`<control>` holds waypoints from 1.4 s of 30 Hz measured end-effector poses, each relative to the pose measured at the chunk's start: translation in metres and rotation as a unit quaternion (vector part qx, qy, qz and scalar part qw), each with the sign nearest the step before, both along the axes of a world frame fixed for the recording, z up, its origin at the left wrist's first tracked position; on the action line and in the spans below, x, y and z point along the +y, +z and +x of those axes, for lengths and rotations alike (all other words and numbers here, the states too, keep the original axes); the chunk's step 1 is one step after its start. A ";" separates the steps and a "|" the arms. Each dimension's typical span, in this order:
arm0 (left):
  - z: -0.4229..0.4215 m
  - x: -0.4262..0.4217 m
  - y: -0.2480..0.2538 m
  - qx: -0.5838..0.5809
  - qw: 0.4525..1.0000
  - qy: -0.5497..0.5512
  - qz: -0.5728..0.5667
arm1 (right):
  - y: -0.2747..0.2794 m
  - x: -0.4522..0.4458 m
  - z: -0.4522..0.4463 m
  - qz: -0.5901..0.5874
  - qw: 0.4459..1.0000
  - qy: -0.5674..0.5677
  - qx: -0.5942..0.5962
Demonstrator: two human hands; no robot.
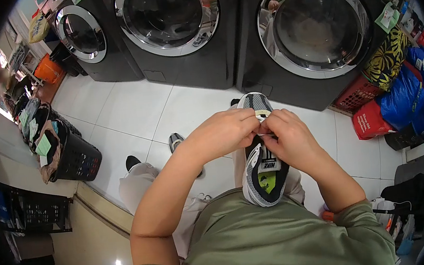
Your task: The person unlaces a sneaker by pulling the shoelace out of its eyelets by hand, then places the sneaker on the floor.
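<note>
A grey-and-black running shoe is held on the lap, over the right leg, its toe pointed away and its heel set against the shirt. Its lace is pinched at the upper end of the opening by the left hand and the right hand; each grip is closed, fingertips nearly meeting, and most of the lace is covered by them.

The shoe could be tipped off the rounded leg if it were pulled unevenly, since no hand is placed round its sole. The thin lace could be slipped from the fingertips or snarled if it were tugged from both sides.

The upper is made of grey mesh with smooth white overlays; the opening is edged in padded black, and a bright green insole is shown inside. An olive shirt is draped in soft folds above pale trousers. A second shoe, partly hidden by the left forearm, is left on glossy floor tiles.

Beyond, dark washing machines are fitted with round glass doors ringed in chrome. Laundry is heaped in a black plastic basket pierced with holes.
</note>
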State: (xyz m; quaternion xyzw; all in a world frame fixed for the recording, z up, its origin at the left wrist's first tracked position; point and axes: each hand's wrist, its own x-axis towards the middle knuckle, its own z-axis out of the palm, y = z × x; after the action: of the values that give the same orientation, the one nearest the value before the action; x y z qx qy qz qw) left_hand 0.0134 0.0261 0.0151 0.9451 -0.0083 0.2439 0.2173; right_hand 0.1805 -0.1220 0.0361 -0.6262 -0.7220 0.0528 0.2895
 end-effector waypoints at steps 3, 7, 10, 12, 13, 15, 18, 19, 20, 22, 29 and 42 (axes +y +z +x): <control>-0.002 0.003 0.000 0.011 1.000 -0.013 -0.022 | 0.001 -0.003 0.003 -0.013 0.999 -0.014 0.028; 0.000 0.005 -0.003 -0.001 0.999 -0.030 -0.010 | 0.000 -0.002 0.006 -0.043 0.997 -0.023 0.057; 0.002 0.007 0.002 -0.007 0.999 -0.036 0.036 | -0.003 0.001 0.004 -0.019 0.998 -0.019 0.052; 0.003 0.007 0.003 -0.010 0.998 -0.037 0.041 | -0.002 0.003 0.002 -0.024 0.998 -0.028 0.057; 0.004 0.007 0.001 -0.014 0.999 -0.037 0.034 | -0.004 0.003 0.002 -0.020 0.997 -0.029 0.064; 0.007 0.006 -0.005 -0.033 0.999 -0.012 0.011 | -0.007 0.003 0.001 -0.011 0.996 -0.033 0.080; 0.004 -0.009 -0.019 -0.057 0.995 0.056 -0.064 | -0.007 0.001 0.001 0.046 0.998 -0.033 0.027; 0.001 -0.018 -0.023 -0.051 0.990 0.074 -0.107 | -0.006 -0.001 0.001 0.046 0.999 -0.018 0.010; -0.001 -0.025 -0.026 -0.044 0.984 0.092 -0.148 | -0.003 -0.004 0.002 0.047 0.999 -0.003 -0.008; -0.010 -0.033 -0.022 -0.030 0.958 0.096 -0.270 | 0.001 -0.009 0.002 0.040 0.999 0.011 -0.030; -0.026 -0.086 -0.021 -0.016 0.972 0.173 -0.157 | -0.001 -0.011 0.007 0.027 0.999 -0.009 -0.016; -0.025 -0.092 -0.032 -0.039 0.949 0.198 -0.241 | -0.017 -0.048 0.052 -0.076 0.960 -0.112 0.247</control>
State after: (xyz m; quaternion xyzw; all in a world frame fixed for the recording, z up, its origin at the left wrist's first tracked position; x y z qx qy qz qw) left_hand -0.0112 -0.0658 -0.0170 0.8370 0.2298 0.3133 0.3853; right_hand 0.2320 -0.1700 0.0190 -0.6906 -0.5471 0.2274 0.4147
